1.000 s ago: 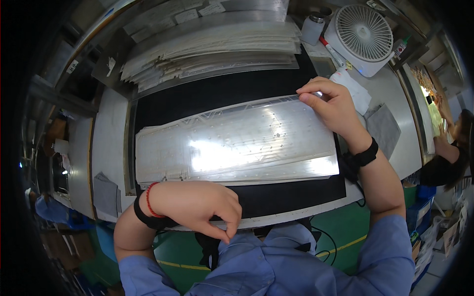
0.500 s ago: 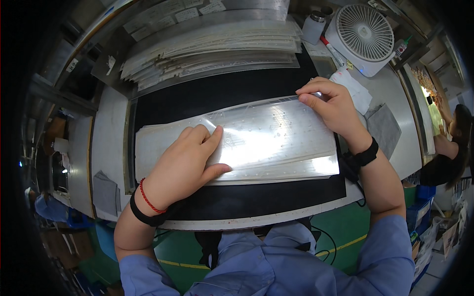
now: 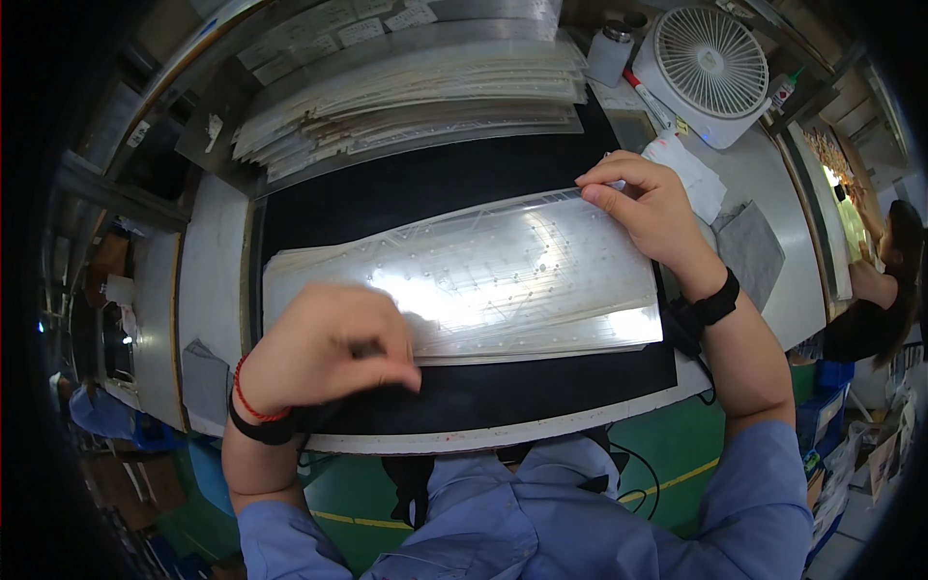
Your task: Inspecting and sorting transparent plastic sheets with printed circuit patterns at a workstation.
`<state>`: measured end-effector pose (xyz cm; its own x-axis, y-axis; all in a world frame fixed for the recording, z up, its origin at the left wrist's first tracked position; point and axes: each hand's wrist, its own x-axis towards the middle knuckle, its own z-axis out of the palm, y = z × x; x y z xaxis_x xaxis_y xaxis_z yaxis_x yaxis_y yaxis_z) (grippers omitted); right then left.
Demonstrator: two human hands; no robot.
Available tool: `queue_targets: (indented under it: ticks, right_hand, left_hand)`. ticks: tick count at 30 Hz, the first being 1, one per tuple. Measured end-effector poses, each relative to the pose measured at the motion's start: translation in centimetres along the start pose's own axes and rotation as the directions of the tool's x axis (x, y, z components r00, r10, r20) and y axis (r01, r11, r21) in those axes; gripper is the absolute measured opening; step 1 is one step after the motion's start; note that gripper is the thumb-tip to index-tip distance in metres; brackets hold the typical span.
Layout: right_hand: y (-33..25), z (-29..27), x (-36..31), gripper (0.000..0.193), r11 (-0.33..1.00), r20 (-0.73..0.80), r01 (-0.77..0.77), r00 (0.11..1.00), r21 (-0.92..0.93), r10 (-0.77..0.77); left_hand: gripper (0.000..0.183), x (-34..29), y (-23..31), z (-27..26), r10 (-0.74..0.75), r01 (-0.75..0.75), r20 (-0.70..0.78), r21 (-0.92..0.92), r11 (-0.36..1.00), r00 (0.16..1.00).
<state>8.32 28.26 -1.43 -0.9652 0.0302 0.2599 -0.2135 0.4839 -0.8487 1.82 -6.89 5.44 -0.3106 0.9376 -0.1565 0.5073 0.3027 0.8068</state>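
Note:
A stack of thin, clear plastic sheets (image 3: 483, 266) with small dots and fine lines lies on a black mat (image 3: 483, 391). My right hand (image 3: 643, 203) pinches the top sheet at its far right corner, between thumb and fingers. That sheet lies slightly askew on the others, and light glares off it. My left hand (image 3: 338, 338) is over the stack's near left part, fingers curled and thumb pointing right. Motion smears it, so whether it touches the sheets or holds anything cannot be made out.
Behind the mat stands a thick pile of similar sheets (image 3: 416, 97). At the far right are a white fan (image 3: 710, 63), a bottle (image 3: 611, 53), a red-and-white marker (image 3: 650, 97) and a white cloth (image 3: 686, 179). Grey cloths (image 3: 749, 246) lie at both sides. Another person (image 3: 884, 280) is at right.
My left hand has left the middle of the top sheet, moving left and toward me, its fingers curling. My right hand keeps its pinch at the corner. The glare on the sheet has shifted.

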Motion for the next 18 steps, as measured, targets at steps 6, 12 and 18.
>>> queue_targets:
  ticks: [6, 12, 18]
  right_hand:
    - [-0.1, 0.1, 0.0, 0.013, 1.0, -0.005, 0.018, 1.0, 0.007, -0.018]
    - [-0.2, 0.1, 0.1, 0.012, 1.0, -0.018, 0.017, 1.0, 0.024, -0.017]
    - [-0.2, 0.1, 0.0, 0.013, 0.999, -0.008, -0.029, 1.0, -0.018, 0.029]
  left_hand:
    - [0.024, 0.3, -0.6, 3.5, 0.319, -0.178, 0.531, -0.3, 0.937, 0.785]
    - [0.066, 2.0, -1.0, 2.1, -0.144, 0.29, -0.334, 0.444, 0.847, 0.932]
    - [0.058, 1.4, -0.2, 1.3, 0.196, -0.27, 0.263, 0.285, 0.92, 0.945]
